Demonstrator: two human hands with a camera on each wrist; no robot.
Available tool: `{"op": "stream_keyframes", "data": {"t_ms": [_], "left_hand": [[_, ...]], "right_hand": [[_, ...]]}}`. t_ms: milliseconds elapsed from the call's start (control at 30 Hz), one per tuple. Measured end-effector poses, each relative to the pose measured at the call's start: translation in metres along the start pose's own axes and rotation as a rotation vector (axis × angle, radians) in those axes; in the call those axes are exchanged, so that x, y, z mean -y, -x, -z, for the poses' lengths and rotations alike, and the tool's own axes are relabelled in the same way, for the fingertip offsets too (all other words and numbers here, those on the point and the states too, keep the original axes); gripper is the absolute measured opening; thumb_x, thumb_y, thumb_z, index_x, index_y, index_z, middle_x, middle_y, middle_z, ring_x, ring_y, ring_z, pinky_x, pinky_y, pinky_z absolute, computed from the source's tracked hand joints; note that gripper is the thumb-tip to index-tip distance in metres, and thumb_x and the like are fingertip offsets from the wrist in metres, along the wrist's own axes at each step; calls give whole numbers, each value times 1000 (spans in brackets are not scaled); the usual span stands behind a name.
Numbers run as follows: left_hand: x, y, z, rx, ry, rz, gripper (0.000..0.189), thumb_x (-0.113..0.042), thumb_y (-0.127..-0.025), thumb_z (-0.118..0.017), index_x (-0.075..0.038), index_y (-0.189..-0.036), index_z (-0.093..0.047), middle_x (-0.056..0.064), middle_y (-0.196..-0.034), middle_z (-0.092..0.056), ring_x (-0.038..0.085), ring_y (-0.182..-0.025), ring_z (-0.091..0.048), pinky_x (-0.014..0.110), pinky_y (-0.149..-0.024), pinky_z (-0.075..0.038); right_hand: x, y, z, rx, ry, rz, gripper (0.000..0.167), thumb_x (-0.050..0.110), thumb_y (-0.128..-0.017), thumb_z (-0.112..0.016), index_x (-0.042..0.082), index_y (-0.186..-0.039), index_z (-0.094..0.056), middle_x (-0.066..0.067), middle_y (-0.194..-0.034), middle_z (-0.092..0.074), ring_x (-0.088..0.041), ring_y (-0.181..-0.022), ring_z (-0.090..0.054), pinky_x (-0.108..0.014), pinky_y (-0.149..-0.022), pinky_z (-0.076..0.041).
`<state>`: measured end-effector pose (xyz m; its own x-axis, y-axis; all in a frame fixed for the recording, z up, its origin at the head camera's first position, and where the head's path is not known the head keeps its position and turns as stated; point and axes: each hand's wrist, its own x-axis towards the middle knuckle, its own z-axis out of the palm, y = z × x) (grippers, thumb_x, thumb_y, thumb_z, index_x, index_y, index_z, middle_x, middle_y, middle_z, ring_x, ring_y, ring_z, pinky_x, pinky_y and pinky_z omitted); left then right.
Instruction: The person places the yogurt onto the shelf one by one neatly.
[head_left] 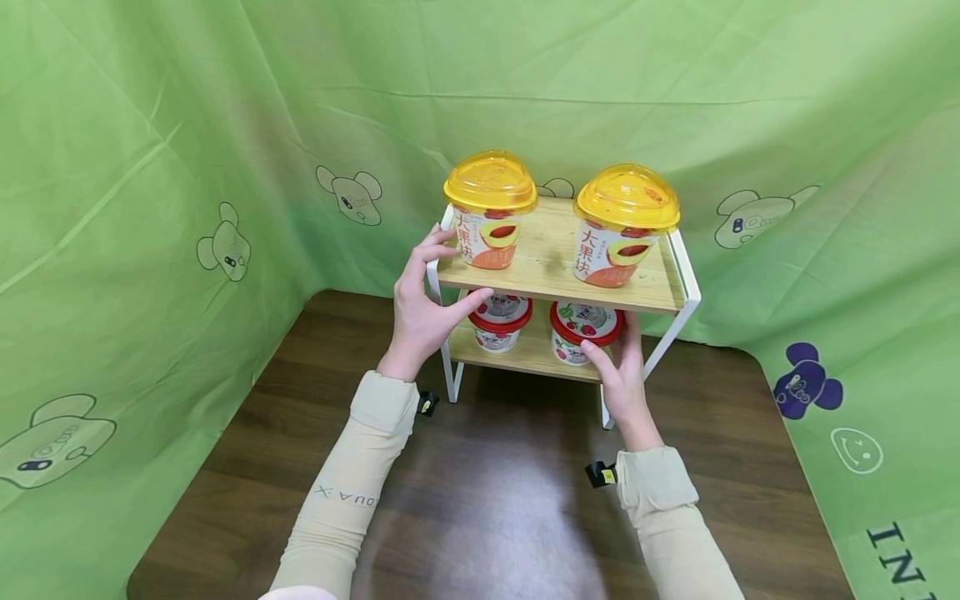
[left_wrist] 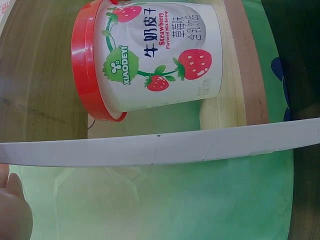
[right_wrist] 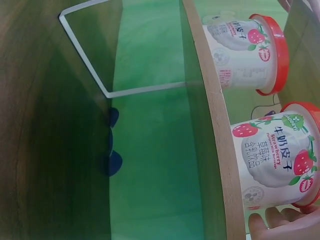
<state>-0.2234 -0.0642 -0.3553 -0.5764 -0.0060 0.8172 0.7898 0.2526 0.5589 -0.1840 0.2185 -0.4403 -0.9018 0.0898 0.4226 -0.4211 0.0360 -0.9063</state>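
Note:
On the lower tier of a two-tier shelf, my right hand grips the right strawberry milk cup, which has a red lid. Its thumb lies across the front and its fingers are at the far side; the right wrist view shows those fingers against the cup. To its left stands another strawberry milk cup, seen close up in the left wrist view. My left hand is at the upper tier's left end, thumb extended along the front edge, fingers beside the left yellow-lidded fruit cup.
A second yellow-lidded fruit cup stands on the right of the upper tier. White metal side frames bound the shelf at both ends. It stands on a dark wooden surface, with green printed cloth hanging behind and beside it.

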Motion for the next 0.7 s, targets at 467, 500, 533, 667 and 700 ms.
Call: {"op": "stream_keyframes", "data": {"t_ms": [467,500,533,667,700], "left_hand": [[-16,-3,1,6,11,9,56,4,-71,-91,8,-114,-55,24,-139,-56,36,-143,-40,42,-117,-30],[-16,-3,1,6,11,10,56,4,-71,-90,8,-114,-55,24,-139,-56,36,-143,-39,42,-117,-30],[-16,-3,1,6,10,12,56,4,-71,-90,8,-114,-55,24,-139,-56,36,-143,-39,42,-117,-30],[-17,-3,2,8,7,17,55,4,-72,-90,7,-114,-54,24,-139,-55,35,-144,-39,41,-118,-29],[-17,-2,2,7,6,20,55,4,-72,-90,7,-114,-54,24,-139,-55,34,-144,-39,41,-118,-29]], "right_hand": [[6,14,0,-15,27,41,83,0,-94,-64,13,-162,-18,1,-162,-24,-22,-148,-22,-44,-122,-19],[7,16,-1,-16,28,42,83,-1,-94,-64,13,-162,-17,1,-162,-24,-22,-149,-21,-44,-122,-18],[9,17,-1,-17,26,43,83,-1,-94,-64,13,-162,-17,0,-162,-23,-23,-149,-21,-44,-122,-18],[11,21,-1,-26,40,58,85,-3,-93,-65,12,-162,-17,0,-164,-21,-24,-151,-19,-45,-122,-16],[11,22,-1,-28,48,61,86,-3,-93,-65,12,-162,-17,1,-164,-21,-24,-151,-18,-47,-122,-16]]}}
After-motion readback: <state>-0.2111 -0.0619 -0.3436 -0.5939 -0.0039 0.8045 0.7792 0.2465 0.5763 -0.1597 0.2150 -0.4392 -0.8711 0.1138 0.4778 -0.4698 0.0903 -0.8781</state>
